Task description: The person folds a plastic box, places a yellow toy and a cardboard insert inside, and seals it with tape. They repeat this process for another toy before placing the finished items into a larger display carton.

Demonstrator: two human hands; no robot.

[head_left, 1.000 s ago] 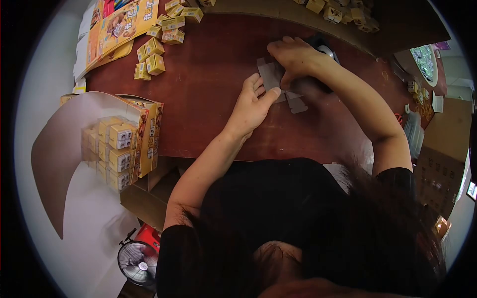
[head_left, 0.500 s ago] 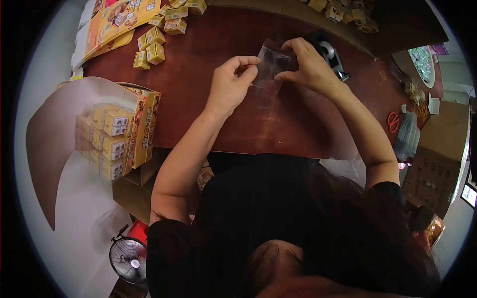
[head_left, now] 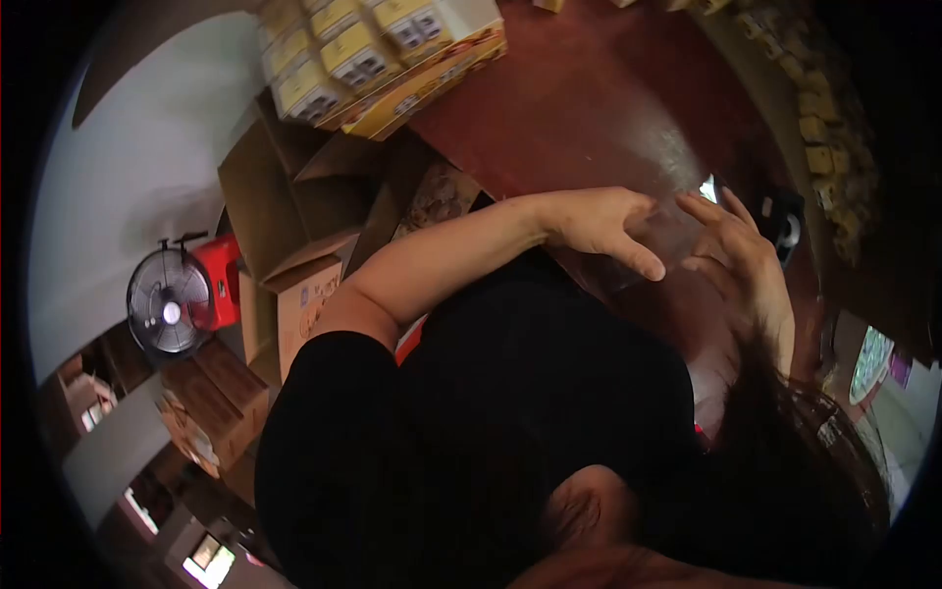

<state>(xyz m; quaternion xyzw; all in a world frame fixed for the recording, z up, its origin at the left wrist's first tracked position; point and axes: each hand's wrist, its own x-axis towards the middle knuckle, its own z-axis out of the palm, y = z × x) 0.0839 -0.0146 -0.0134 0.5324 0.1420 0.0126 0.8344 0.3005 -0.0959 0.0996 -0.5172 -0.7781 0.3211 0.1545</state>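
Note:
A clear plastic box [head_left: 672,228], see-through and blurred, is between my two hands over the dark red table. My left hand [head_left: 601,224] reaches in from the left. Its thumb and fingers curve around the near side of the box, with a wide gap between them. My right hand [head_left: 738,247] faces it from the other side, its fingers bent toward the box and smeared by motion. How firmly the right fingers press on the plastic cannot be made out.
A display carton of small yellow boxes [head_left: 358,59] stands at the table's upper left. A black tape dispenser [head_left: 788,221] sits past my right hand. Open cardboard boxes [head_left: 280,196] and a fan [head_left: 169,299] are to the left. More yellow pieces [head_left: 819,128] lie at upper right.
The view has swung, so the display carton now sits higher and more floor shows at left. My left thumb and fingers have spread from a pinch. Both hands remain around the clear plastic box.

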